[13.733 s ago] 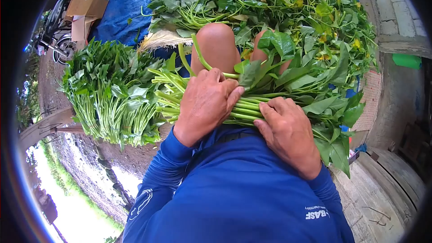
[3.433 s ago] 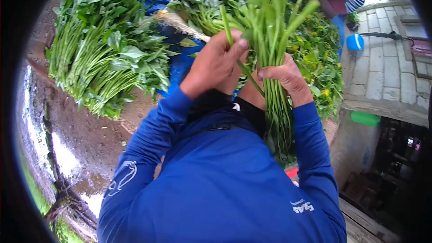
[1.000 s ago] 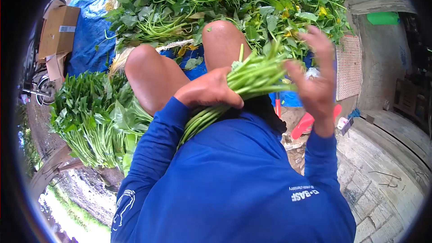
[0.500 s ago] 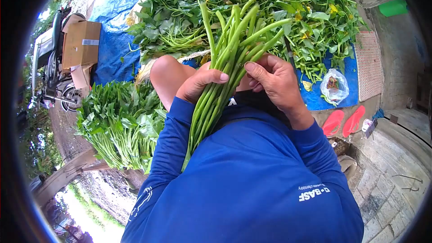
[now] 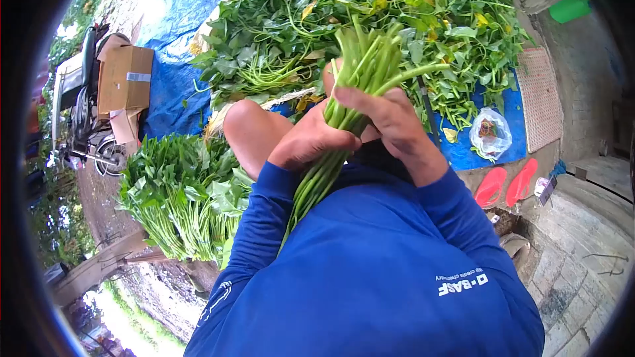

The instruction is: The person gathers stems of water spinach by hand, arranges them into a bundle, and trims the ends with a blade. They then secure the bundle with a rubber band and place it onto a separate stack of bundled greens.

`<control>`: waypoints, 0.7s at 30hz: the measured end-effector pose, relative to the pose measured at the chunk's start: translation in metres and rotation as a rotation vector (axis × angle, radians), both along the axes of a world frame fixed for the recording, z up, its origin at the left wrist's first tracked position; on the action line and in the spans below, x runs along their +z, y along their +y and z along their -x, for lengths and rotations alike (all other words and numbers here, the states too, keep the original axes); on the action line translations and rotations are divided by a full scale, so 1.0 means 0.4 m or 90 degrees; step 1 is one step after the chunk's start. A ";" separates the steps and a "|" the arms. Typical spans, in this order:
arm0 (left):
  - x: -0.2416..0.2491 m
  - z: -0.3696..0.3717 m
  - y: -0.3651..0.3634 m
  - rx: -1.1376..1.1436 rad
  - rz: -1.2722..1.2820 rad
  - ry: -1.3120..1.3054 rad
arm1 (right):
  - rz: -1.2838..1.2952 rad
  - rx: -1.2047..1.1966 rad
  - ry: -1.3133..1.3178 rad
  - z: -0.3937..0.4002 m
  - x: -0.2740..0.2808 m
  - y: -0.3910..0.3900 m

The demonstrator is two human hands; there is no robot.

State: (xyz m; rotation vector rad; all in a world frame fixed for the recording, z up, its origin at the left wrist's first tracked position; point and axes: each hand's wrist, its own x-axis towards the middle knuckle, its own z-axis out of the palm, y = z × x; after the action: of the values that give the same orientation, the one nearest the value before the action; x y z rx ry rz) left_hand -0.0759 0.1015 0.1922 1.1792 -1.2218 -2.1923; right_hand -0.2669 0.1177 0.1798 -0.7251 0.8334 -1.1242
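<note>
My left hand (image 5: 307,142) is closed around a bunch (image 5: 362,66) of green stems, thumb across the front. The bunch slants over my lap, cut ends up and away from me, the lower stems running down along my left sleeve (image 5: 264,215). My right hand (image 5: 403,122) is at the same bunch just above the left, its thumb laid across the stems; its fingers are partly hidden behind them, so I cannot tell how far they close.

Beyond my knees a broad heap (image 5: 278,23) of loose greens, flecked with yellow leaves, lies on a blue tarp (image 5: 182,33). To my left sits a stack (image 5: 178,218) of greens with stems lined up, and past it a box (image 5: 126,82). To my right are a clear bag (image 5: 490,133), a pinkish mat (image 5: 539,92) and red slippers (image 5: 490,187).
</note>
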 end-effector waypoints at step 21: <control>0.012 0.020 0.011 0.132 0.284 -0.026 | 0.062 -0.174 0.024 -0.080 0.039 -0.074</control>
State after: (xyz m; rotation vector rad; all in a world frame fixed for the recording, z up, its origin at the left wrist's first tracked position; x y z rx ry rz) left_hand -0.0837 0.1061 0.1968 1.1062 -1.4368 -1.6407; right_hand -0.2348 0.0879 0.1954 -0.7285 0.9340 -1.4065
